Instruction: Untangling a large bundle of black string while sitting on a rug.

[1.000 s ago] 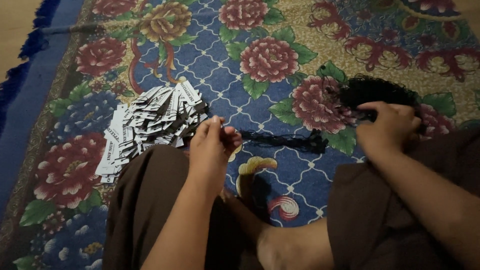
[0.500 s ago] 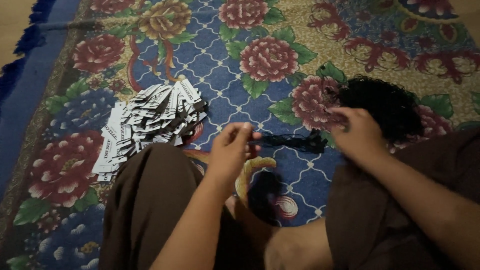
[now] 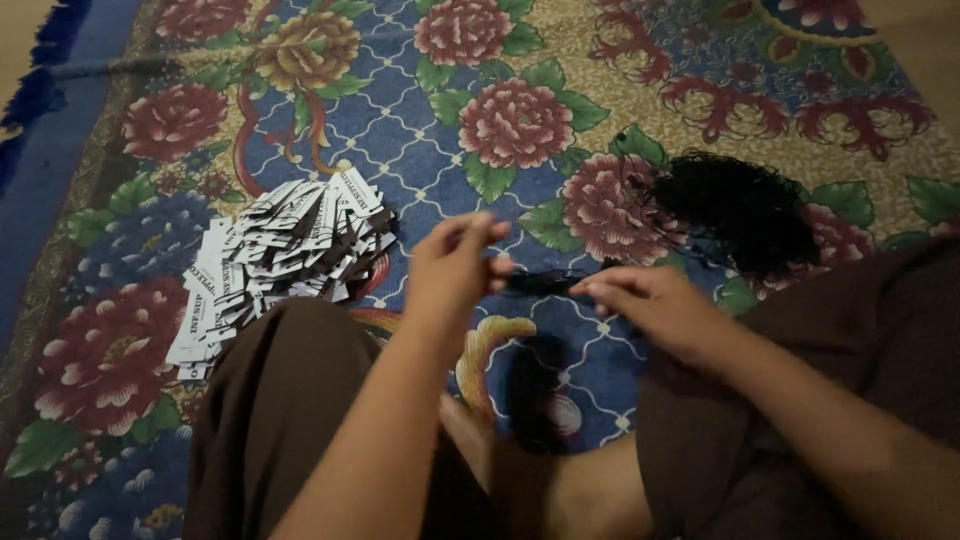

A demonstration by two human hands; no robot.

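My left hand point(image 3: 452, 270) and my right hand point(image 3: 655, 310) are close together above the carpet, each pinching one end of a short bunch of thin black strings point(image 3: 545, 284) stretched between them. A loose heap of black strings point(image 3: 740, 205) lies on the carpet just beyond my right hand. A pile of white and black printed paper tags point(image 3: 280, 255) lies to the left of my left hand, beside my left knee.
I sit cross-legged in dark brown trousers point(image 3: 280, 420) on a flowered carpet point(image 3: 500, 120), with my bare foot point(image 3: 540, 480) between my knees. A blue fringed border point(image 3: 50, 140) runs along the carpet's left side.
My right hand left the black heap and came left toward the middle. My left hand moved right to meet it, and a short bunch of strings is now held between them.
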